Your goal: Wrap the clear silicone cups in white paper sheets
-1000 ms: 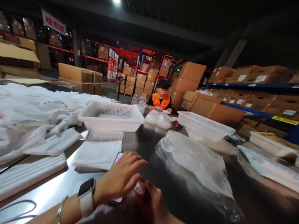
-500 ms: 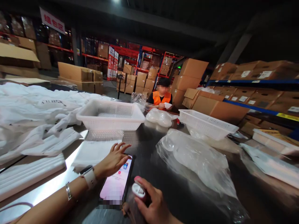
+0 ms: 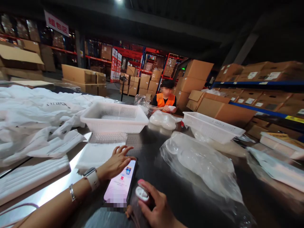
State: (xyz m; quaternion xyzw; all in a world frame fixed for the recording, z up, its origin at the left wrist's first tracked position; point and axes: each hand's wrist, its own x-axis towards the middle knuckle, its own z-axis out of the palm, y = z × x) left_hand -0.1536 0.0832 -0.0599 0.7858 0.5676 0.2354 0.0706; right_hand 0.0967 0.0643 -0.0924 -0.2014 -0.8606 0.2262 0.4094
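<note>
Since a moment ago, hardly anything has shifted: the left hand (image 3: 115, 162) still lies with fingers spread, tips touching the top of the lit phone (image 3: 119, 184) flat on the dark bench (image 3: 161, 177). Just beside it, the right hand (image 3: 155, 209) has its grip pinched on a small white earbud case (image 3: 142, 193). A clear bag of plastic lids (image 3: 201, 164) sits close on the right. Behind the phone lie folded white sheets (image 3: 99, 153) and a white basket (image 3: 114, 117). Far across, a person in an orange vest (image 3: 165, 100) works.
</note>
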